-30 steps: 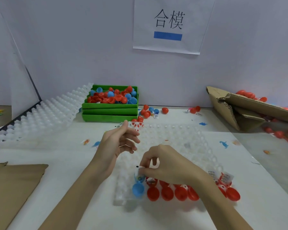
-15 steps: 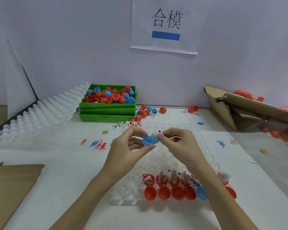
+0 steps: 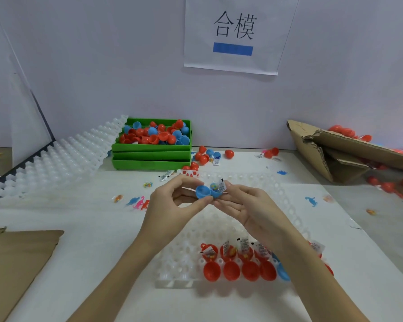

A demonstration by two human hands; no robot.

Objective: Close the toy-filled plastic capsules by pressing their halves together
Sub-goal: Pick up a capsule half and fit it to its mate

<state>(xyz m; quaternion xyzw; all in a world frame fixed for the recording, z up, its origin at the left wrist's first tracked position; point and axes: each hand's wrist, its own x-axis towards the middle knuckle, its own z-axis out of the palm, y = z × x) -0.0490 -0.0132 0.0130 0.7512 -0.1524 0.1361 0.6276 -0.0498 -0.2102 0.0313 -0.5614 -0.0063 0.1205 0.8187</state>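
Note:
An open blue capsule (image 3: 207,191) is held up above the clear plastic tray (image 3: 172,273). My left hand (image 3: 172,205) pinches its empty half between thumb and fingers. My right hand (image 3: 244,203) pinches the other half, which holds a small toy and a white packet. The two halves sit side by side, still joined at a hinge. Along the tray's near edge stands a row of open red capsules (image 3: 230,268) with toys and packets in them, and one open blue capsule (image 3: 282,270) partly hidden by my right forearm.
Green bins (image 3: 149,156) of loose red and blue halves stand at the back. White trays (image 3: 51,163) lean at the left, a torn cardboard box (image 3: 335,154) at the right, brown cardboard (image 3: 14,263) at the near left. Small toy dinosaurs (image 3: 139,203) lie scattered on the table.
My right hand took the blue capsule from the tray's near row and lifted it; my left hand came in and took hold of its other half. Since half a second ago, little has moved.

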